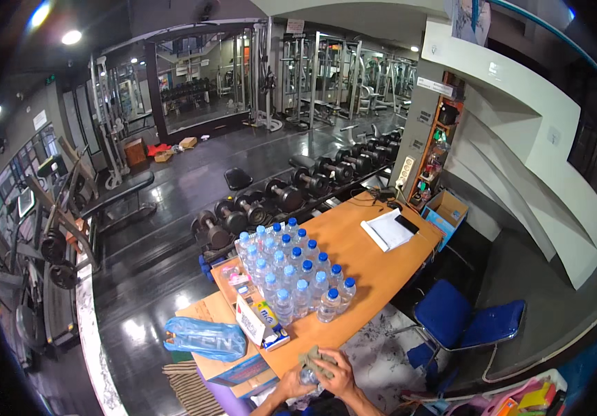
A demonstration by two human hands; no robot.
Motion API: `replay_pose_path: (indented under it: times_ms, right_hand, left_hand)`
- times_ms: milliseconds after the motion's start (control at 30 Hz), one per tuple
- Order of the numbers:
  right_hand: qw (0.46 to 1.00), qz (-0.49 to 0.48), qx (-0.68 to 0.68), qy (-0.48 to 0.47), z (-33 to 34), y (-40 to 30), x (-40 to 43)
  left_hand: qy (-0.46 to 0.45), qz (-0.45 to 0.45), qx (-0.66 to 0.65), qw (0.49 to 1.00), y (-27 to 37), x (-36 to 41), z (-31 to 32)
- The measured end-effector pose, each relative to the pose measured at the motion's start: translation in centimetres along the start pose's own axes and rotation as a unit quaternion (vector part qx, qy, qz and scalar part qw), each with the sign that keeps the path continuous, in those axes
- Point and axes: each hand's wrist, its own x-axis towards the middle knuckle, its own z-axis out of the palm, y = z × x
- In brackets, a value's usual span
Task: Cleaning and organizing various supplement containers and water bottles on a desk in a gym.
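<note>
My left hand point(293, 384) is closed around a clear plastic bottle point(307, 375) at the near end of the wooden table point(376, 270). My right hand point(337, 372) presses a grey-green cloth point(319, 360) over the upper part of that bottle; the cloth hides its top. Beyond my hands, several water bottles point(301, 299) with light and dark blue caps stand upright in close rows on the table. Left of the hands, a small box point(276, 340) and a white card with a printed code point(250, 321) sit at the table's edge, beside a yellow packet point(268, 314).
A blue plastic bag point(205, 339) lies on cardboard boxes point(225, 368) left of the table. Papers point(384, 231) and a black phone point(406, 223) lie at its far end. A blue chair point(441, 312) stands right; a dumbbell rack point(282, 195) runs behind.
</note>
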Motion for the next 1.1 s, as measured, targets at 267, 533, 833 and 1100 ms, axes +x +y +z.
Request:
replay_pose_path:
  times_ms: [267, 533, 833, 1100]
  right_hand:
    - [0.94, 0.311, 0.131, 0.057, 0.1, -1.0, -1.9]
    - [0.979, 0.164, 0.119, -0.021, 0.0, -8.5, 3.3]
    - [0.957, 0.171, 0.182, 0.151, 5.0, -10.9, 5.6]
    - [0.996, 0.008, 0.027, -0.079, 5.0, -13.5, 5.1]
  left_hand:
    - [-0.002, -0.089, -0.004, 0.996, 13.4, -3.4, -6.5]
    - [-0.012, -0.087, -0.012, 0.996, 11.2, -4.5, -10.1]
    - [0.038, -0.066, -0.264, 0.961, 7.3, -6.4, -12.0]
    - [0.12, -0.247, -0.494, 0.825, 10.2, -4.5, -15.6]
